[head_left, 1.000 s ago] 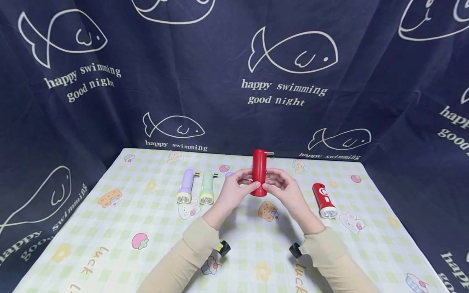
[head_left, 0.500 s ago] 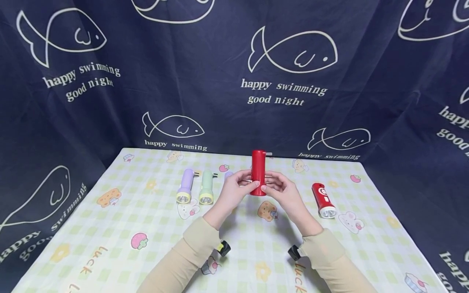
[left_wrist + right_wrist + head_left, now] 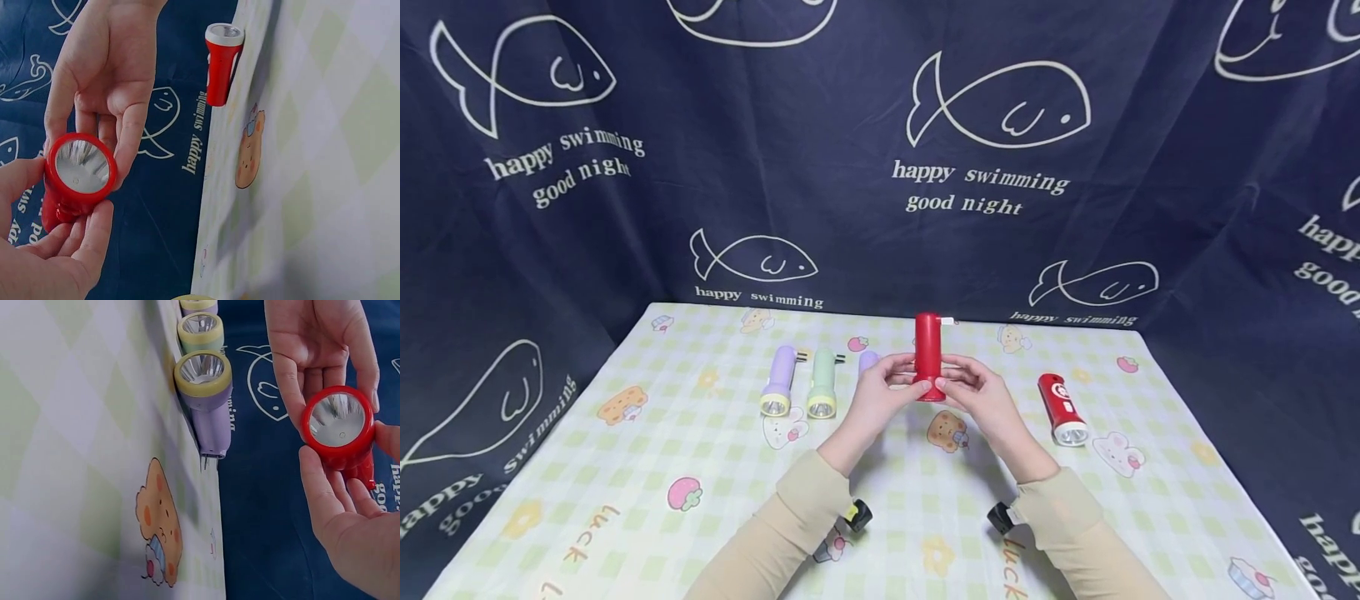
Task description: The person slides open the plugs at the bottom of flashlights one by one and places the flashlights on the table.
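Note:
Both hands hold a red flashlight above the table, plug end up and lens end down. My left hand grips its left side near the lower end, thumb in front and fingers behind. From the other side my right hand grips it the same way, the thumbs close together. Plug prongs stick out to the right at the top. In the left wrist view the round reflector with its red rim faces the camera between the fingers.
Left on the table lie a purple flashlight and a green flashlight. Another purple flashlight is partly hidden behind my left hand in the head view. A red flashlight with a white head lies at right. A dark fish-print curtain hangs behind.
The held flashlight has dipped slightly, its plug end lower and its flared lens end now showing between the thumbs. Both hands keep their grip; the other flashlights stay put.

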Tool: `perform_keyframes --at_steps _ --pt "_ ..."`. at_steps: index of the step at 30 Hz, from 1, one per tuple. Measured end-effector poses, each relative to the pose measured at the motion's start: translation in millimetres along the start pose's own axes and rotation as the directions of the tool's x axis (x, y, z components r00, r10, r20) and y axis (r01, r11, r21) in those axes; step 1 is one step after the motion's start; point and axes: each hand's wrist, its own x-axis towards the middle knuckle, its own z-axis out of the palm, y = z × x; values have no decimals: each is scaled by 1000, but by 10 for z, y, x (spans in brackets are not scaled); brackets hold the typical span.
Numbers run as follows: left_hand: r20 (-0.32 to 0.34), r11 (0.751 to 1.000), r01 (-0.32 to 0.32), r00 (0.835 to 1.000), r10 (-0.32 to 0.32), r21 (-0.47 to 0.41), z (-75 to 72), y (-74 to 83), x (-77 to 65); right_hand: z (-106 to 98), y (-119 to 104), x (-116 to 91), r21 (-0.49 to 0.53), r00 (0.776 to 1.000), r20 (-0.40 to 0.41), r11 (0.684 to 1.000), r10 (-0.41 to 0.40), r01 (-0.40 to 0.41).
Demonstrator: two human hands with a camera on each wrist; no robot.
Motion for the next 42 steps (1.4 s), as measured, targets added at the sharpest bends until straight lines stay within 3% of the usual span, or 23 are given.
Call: perform_keyframes --at_steps 10,16,22,27,31,38,42 --pt "-41 988 21 999 -15 150 42 -50 -34 -13 96 45 67 998 42 996 54 -56" --pt "-39 973 56 998 -48 224 56 -60 -11 -31 148 69 44 996 57 996 73 -76" --pt "-33 966 80 997 -74 244 64 -71 2 -47 189 91 7 991 84 994 105 -106" --pt "-38 957 73 997 -65 282 77 -106 19 -47 228 117 -66 989 78 990 126 -121" --pt "-37 944 67 998 -58 322 100 -140 43 -49 253 141 -101 987 74 986 140 -132" --pt "-55 918 114 993 -101 380 154 -149 48 -64 302 185 -53 974 91 978 207 -203" --pt "-63 881 96 995 -75 463 191 -171 45 -60 336 208 -54 971 88 974 224 -220"
